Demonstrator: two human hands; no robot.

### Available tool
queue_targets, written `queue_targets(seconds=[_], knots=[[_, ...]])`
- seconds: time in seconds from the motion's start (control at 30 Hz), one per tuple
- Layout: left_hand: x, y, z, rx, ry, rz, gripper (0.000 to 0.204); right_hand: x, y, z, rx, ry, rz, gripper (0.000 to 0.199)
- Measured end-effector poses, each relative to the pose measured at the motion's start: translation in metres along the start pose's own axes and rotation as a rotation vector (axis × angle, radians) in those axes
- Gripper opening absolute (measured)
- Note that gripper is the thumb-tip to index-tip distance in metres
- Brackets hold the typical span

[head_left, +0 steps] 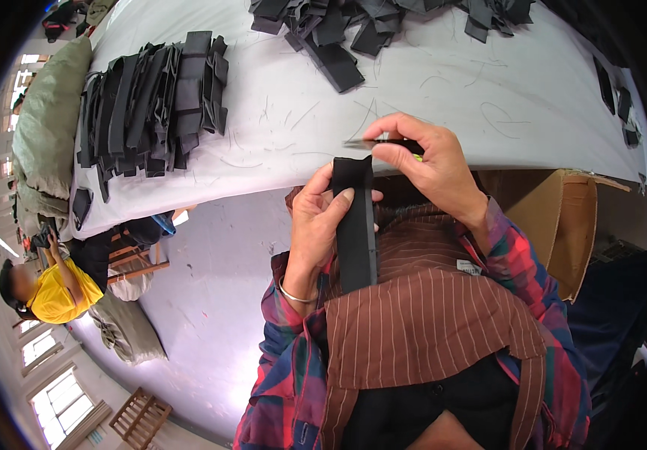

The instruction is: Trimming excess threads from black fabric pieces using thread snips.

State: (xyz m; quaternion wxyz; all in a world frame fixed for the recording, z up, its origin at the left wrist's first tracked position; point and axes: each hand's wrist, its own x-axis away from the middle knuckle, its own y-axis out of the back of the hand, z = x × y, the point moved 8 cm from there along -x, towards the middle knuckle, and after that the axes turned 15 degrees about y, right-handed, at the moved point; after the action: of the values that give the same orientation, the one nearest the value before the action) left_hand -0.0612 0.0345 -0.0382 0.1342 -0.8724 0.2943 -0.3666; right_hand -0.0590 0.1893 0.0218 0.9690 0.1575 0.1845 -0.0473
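Gripping black strip [355,225] left hand [322,225]; right hand [428,161] pinching snips [383,142].

Left hand [322,217] curled with thumb pressed forward; right hand [428,161] pinching, its fingers [395,154] together.

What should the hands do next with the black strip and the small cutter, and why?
Probably bring the small cutter down to trim the top edge of the black strip. The left hand holds the strip upright, and the right hand holds the blade just above it.
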Motion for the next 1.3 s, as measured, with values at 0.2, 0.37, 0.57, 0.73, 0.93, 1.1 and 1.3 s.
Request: queue_targets(seconds=[0.2, 0.37, 0.57, 0.73, 0.93, 1.1, 1.3], knots=[[0.006, -0.011, 0.014, -0.021, -0.001, 0.093, 0.045, 0.019, -0.021, -0.019, -0.219, -0.163, 0.046, 0.006], [0.013, -0.004, 0.028, 0.038, 0.038, -0.011, 0.05, 0.02, -0.01, -0.005, 0.04, 0.094, -0.002, 0.015], [0.0, 0.04, 0.06, 0.203, 0.003, -0.185, 0.015, 0.054, -0.036, 0.029, 0.348, 0.593, 0.15, 0.034], [0.012, 0.012, 0.027, 0.411, 0.059, -0.145, 0.005, 0.055, -0.044, 0.033, 0.378, 0.636, 0.167, 0.023], [0.004, 0.032, 0.033, 0.279, -0.078, -0.143, 0.023, 0.054, -0.043, 0.019, 0.272, 0.422, 0.262, 0.021], [0.008, 0.028, 0.019, 0.227, -0.174, -0.126, 0.035, 0.039, -0.026, 0.019, 0.164, 0.172, 0.152, 0.024], [0.01, 0.022, 0.014, 0.152, -0.179, -0.122, 0.041, 0.032, -0.027, 0.015, 0.378, 0.24, 0.124, 0.015]])
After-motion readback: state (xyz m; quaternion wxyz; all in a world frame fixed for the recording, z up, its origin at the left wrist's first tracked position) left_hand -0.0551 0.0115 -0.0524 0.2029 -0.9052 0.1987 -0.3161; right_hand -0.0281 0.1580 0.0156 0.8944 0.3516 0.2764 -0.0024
